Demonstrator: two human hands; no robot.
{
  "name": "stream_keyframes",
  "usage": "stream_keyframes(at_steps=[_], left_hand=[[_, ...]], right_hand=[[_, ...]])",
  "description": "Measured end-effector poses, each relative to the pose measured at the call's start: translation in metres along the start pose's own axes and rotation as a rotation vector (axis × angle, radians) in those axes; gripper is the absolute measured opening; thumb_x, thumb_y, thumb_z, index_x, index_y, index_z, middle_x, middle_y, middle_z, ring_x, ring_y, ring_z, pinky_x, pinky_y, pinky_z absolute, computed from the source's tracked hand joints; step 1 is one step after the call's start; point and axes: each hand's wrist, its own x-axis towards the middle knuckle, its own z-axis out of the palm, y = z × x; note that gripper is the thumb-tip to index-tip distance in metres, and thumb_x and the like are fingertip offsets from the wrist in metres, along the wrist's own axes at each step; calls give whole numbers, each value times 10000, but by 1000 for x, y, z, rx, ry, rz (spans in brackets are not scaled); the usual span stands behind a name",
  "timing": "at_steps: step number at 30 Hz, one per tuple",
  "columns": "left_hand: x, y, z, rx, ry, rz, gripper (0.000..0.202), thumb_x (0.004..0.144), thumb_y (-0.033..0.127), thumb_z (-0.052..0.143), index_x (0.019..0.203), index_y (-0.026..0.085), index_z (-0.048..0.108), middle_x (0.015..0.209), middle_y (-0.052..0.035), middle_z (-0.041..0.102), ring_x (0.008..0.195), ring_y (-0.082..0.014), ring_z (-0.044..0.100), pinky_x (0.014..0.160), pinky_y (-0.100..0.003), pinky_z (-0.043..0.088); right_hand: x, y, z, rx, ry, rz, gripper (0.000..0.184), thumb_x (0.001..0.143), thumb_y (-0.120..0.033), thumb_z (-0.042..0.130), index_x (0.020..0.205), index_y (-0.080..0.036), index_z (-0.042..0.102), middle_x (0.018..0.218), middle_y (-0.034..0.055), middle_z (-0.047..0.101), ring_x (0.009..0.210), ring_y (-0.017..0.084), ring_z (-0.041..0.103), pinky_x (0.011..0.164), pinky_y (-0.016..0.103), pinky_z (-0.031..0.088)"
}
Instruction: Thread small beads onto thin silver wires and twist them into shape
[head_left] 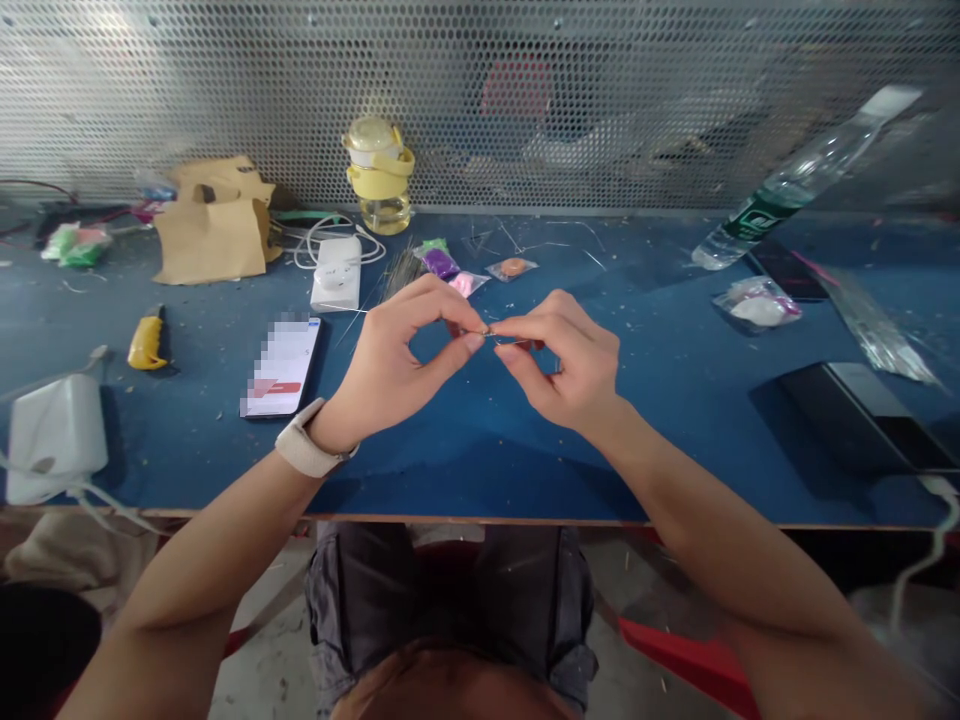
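Note:
Above the middle of the blue table, my left hand and my right hand meet fingertip to fingertip. Both pinch a thin metal wire, whose small middle part shows between the fingers. Its details are too fine to make out. Just behind my left hand lies a bundle of thin wires. Small bags of purple clay-like stuff, pink stuff and orange stuff lie beyond the fingers.
Left of my hands are a phone, a yellow cutter, a white charger and brown paper. A yellow-lidded bottle stands at the back. Rightward are a leaning water bottle and a black device.

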Motion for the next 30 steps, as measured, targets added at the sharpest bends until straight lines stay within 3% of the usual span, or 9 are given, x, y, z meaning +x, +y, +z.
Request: stream_keyframes(at_steps=[5,14,21,30], left_hand=[[1,-3,-2,-73,-18,-60,82,1051,292,811,1031,223,772,1018,-56,783,925,-166,730,845,-354,639],[5,-2,-12,-73,-188,17,79,1055,161,734,1041,239,724,1007,-53,742,894,-172,680,792,-374,630],[5,-6,-10,-2,-139,54,92,1044,142,749,1049,234,742,995,-38,737,866,-149,659,742,-344,600],[3,-6,-4,15,-54,99,98,1044,165,775,1036,262,788,1026,-50,782,929,-173,740,758,-335,647]], right_hand=[[0,-1,-1,-10,-10,15,100,1054,-263,721,1130,-286,781,795,1,718,703,197,625,723,388,490],[0,-1,-1,9,-33,-17,56,1056,-262,714,1083,-277,762,778,-6,695,704,188,602,726,390,466],[3,-3,-2,140,-51,132,139,1097,-326,690,1008,-261,775,769,2,692,700,179,598,714,374,499],[7,-6,-2,466,-131,419,278,1114,-437,727,932,-228,756,742,-27,640,640,112,510,604,291,397]])
